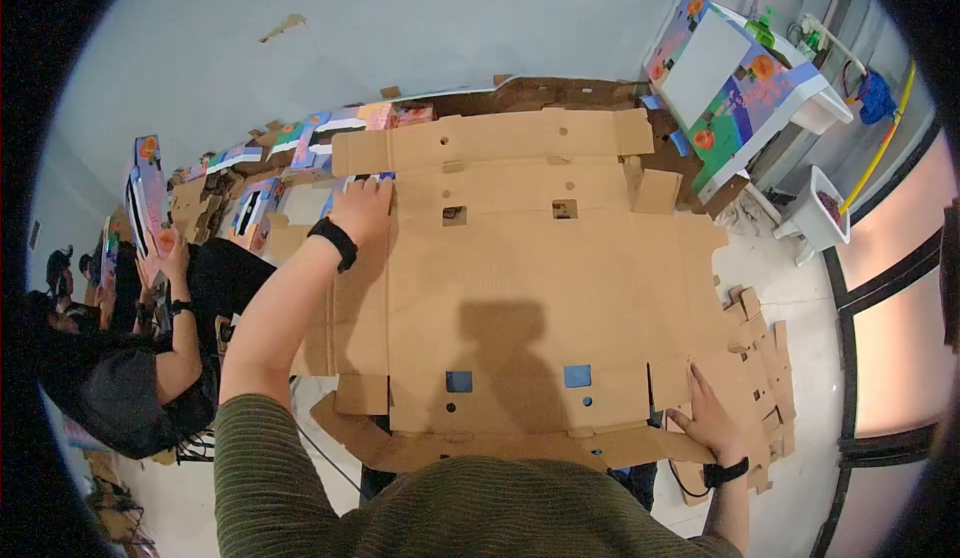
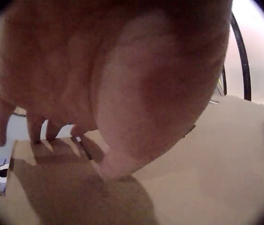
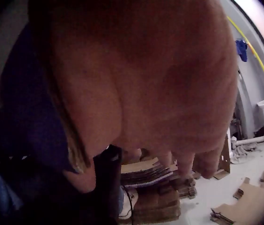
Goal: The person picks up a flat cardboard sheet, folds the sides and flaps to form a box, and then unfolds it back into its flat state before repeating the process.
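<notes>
A large unfolded cardboard sheet [image 1: 540,278], with cut holes and side flaps, spans the space before the body. At its upper left, my left hand [image 1: 362,213] rests with the fingers pointing away. The left wrist view shows the fingertips and thumb touching the cardboard [image 2: 75,187], a narrow slit between them. Near the sheet's lower right corner is my right hand [image 1: 715,423], its fingers extended and thumb spread. In the right wrist view, the palm [image 3: 160,93] hides most of that contact, with a cardboard edge [image 3: 71,140] beside the thumb.
At left a person [image 1: 150,378] in dark clothes holds a printed box piece [image 1: 147,183]. Printed pieces lie along the wall. A printed carton stand [image 1: 735,88] and a white basin [image 1: 815,213] are at upper right. Flattened cardboard [image 1: 770,388] covers floor at right.
</notes>
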A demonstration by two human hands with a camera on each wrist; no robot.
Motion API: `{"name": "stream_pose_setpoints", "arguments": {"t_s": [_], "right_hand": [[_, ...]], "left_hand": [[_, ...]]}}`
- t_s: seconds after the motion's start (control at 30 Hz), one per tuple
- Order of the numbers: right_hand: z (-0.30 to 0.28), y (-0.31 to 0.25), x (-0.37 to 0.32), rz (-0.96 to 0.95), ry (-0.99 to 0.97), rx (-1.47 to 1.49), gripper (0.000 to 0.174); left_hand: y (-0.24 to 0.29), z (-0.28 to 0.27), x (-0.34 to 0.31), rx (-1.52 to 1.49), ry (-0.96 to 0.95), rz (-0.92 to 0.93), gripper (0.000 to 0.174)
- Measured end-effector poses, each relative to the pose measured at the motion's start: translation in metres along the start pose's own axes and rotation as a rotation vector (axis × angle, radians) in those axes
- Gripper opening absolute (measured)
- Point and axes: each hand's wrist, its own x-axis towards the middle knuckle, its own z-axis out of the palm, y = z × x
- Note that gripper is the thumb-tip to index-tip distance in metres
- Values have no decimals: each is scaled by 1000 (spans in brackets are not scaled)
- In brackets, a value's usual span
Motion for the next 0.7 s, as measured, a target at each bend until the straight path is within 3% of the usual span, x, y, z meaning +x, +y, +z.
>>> {"name": "stream_pose_setpoints", "arguments": {"t_s": [0.1,0.17,0.27,0.33,0.37,0.47,0.57,0.67,0.7], "right_hand": [[1,-7,-5,45,29,23,93],[3,-8,-9,27,88,31,91],[-3,-17,-17,43,84,-10,89],[-12,-11,-23,94,105,-53,87],[-17,-8,-26,118,114,-76,85],[-43,-23,-45,98,368,-125,77],[-57,-58,-62,-17,389,-18,60],[-52,-73,-65,-112,203,-172,49],[-48,-71,-65,-30,65,-54,49]], "left_hand": [[11,39,1,-127,11,-65,69],[9,64,10,-175,-81,-22,73],[9,57,1,-245,-138,13,73],[19,0,-23,-227,-224,14,71],[17,0,-31,-205,-162,23,67],[13,-42,-78,-285,-167,282,66],[13,-51,-137,-420,-273,537,67],[16,-54,-204,-547,-415,690,78],[20,-53,-224,-547,-415,723,81]]}}
